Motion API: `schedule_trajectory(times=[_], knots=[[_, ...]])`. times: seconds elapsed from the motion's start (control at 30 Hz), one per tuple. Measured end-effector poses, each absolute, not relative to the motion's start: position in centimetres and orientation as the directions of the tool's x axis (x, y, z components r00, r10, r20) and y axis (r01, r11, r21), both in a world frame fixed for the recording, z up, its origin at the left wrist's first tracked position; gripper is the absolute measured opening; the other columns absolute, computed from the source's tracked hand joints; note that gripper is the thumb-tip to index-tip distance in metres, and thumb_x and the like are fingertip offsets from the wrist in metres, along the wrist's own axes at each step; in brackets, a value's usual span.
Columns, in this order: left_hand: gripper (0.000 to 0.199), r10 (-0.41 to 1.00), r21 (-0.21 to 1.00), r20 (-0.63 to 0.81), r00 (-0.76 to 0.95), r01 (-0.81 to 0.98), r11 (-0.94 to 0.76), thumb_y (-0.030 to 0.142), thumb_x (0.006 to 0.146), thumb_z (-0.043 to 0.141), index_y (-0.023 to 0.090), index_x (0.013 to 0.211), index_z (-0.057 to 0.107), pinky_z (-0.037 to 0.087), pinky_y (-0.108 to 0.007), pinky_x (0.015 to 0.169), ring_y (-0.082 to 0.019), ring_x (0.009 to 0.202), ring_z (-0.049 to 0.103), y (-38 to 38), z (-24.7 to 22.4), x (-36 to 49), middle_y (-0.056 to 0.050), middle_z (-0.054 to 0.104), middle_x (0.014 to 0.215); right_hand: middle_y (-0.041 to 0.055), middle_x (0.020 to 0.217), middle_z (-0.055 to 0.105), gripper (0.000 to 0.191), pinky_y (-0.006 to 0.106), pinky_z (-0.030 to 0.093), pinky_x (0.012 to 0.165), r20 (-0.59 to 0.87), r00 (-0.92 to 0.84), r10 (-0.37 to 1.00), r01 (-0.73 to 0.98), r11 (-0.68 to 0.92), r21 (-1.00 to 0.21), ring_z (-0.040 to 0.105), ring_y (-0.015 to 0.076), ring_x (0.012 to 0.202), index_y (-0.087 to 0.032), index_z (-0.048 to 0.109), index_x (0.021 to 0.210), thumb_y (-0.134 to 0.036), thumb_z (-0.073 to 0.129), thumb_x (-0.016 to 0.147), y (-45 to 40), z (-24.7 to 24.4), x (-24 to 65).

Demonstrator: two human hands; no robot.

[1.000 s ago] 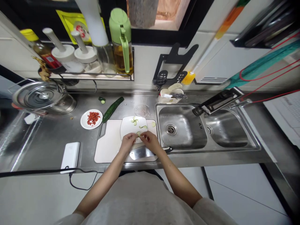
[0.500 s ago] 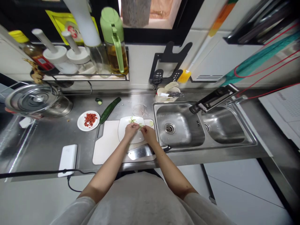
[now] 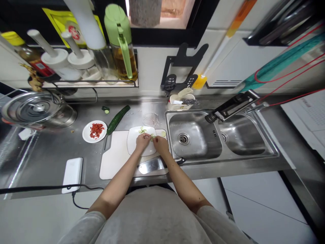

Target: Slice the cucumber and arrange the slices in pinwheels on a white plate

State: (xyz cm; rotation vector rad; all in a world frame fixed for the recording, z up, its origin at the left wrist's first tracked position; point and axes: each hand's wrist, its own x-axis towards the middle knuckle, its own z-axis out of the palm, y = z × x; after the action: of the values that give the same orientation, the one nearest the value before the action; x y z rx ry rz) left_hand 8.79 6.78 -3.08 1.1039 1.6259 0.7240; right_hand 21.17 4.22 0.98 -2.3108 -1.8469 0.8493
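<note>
Over a square white plate (image 3: 132,144), my left hand (image 3: 143,140) and my right hand (image 3: 159,144) pinch small green-edged cucumber slices (image 3: 152,136) between them. Curled cucumber pieces (image 3: 142,129) lie on the plate just beyond my left fingers. The plate rests on a white cutting board (image 3: 114,159). One more round slice (image 3: 163,134) is at the board's right end. A cleaver (image 3: 152,165) lies flat near the front edge, its handle partly under my right forearm. Behind the board's left corner is a cut cucumber (image 3: 118,119).
A round plate of red pieces (image 3: 85,133) and a cucumber end (image 3: 107,111) sit to the left. A white power bank (image 3: 72,174) with a cable lies at the front left. A double steel sink (image 3: 203,145) adjoins the board. A pot (image 3: 61,115) stands far left.
The camera view has shifted slightly. My hands stay together over the plate, with fingers still pinching the cucumber and only a small movement.
</note>
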Motion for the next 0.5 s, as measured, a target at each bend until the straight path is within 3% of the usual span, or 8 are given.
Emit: schedule_trajectory(times=[0.3,0.5], knots=[[0.015,0.918,0.779,-0.377,-0.124,0.494,0.386,0.034,0.07,0.066,0.019,0.068,0.067,0.034,-0.025,0.058,-0.013,0.056,0.05,6.7,-2.3,9.1,0.001,0.057,0.057,0.0093,0.095,0.07,0.031,0.027,0.04,0.068,-0.417,0.187,0.89,0.895,-0.329,-0.302,0.063,0.0207,0.087,-0.02,0.069,0.093,-0.034,0.042,0.091,4.9,1.1,20.9],[0.013,0.907,0.703,-0.404,-0.117,0.595,0.39,0.032,0.073,0.063,0.02,0.071,0.065,0.037,-0.023,0.059,-0.013,0.06,0.054,6.9,-1.8,9.3,0.001,0.06,0.061,0.0078,0.093,0.07,0.028,0.025,0.04,0.069,-0.434,0.171,0.885,0.892,-0.325,-0.313,0.063,0.0189,0.087,-0.019,0.069,0.092,-0.035,0.046,0.09,5.0,1.0,21.2]])
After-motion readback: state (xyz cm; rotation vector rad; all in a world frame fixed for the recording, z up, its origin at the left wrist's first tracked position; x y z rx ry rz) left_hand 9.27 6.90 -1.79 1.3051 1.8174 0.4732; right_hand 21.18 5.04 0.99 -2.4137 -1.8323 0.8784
